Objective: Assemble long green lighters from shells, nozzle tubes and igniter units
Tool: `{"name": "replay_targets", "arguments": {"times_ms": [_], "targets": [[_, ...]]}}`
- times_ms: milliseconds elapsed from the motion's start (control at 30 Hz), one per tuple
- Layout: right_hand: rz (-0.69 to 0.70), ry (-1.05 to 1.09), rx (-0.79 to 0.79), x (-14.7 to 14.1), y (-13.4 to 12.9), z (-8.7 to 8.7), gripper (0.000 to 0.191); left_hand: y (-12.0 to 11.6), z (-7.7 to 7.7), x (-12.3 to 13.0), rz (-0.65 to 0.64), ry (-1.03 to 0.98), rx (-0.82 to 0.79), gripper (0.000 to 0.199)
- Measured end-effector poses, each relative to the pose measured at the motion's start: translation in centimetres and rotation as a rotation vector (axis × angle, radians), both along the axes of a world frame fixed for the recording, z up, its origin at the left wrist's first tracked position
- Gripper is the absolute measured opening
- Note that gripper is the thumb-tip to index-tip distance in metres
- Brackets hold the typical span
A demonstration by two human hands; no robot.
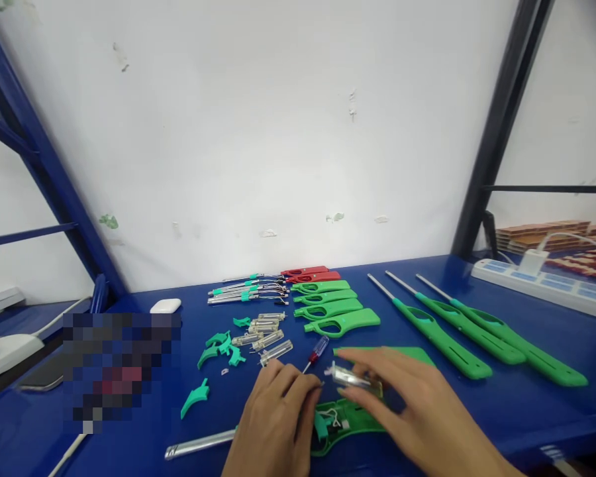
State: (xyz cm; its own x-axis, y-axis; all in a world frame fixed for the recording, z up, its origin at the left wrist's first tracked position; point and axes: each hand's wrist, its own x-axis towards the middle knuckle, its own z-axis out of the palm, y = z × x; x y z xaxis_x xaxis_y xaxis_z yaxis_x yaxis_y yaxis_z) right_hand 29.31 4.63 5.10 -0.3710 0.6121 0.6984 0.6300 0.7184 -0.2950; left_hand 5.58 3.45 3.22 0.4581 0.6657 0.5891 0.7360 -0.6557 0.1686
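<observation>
Between its thumb and fingers, my right hand (402,404) holds a clear fuel tank (350,379) with a metal tip. Below it lies an open green lighter shell (360,419) with white wires and a teal trigger (320,425) inside. My left hand (283,417) is over the front end of that shell, fingers bent together; whatever they pinch is too small to make out. A silver tube (201,442) extends left from under it. Behind the hands are a screwdriver (318,349) and another green shell piece (412,354), partly hidden by my right hand.
Clear tanks (277,352) and teal triggers (208,354) lie left of centre. Metal rods (233,298), red shells (315,277) and green shells (345,321) are in rows behind. Several long green lighters (437,338) and a power strip (551,288) lie right. A blurred patch covers the left.
</observation>
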Motion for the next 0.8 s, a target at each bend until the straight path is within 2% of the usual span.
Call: {"name": "replay_targets", "arguments": {"times_ms": [67,133,333,500,800], "targets": [[0.045,0.004,-0.047,0.0,-0.6,-1.3,0.015,0.0,0.0,0.0,-0.001,-0.005,-0.001,0.02],[0.069,0.012,-0.07,-0.1,-0.7,-1.9,0.01,0.0,0.1,0.1,-0.001,-0.013,0.0,0.022],[0.063,0.012,-0.103,0.2,-0.4,-2.5,0.02,0.0,0.3,0.2,-0.016,-0.007,-0.004,0.022],[0.056,0.007,-0.14,0.4,-0.5,-3.0,0.019,0.0,0.2,0.1,-0.024,0.008,-0.003,0.022],[0.032,0.013,-0.062,0.2,-0.5,-2.7,0.022,-0.2,0.3,0.3,-0.037,0.001,0.004,0.022]]}}
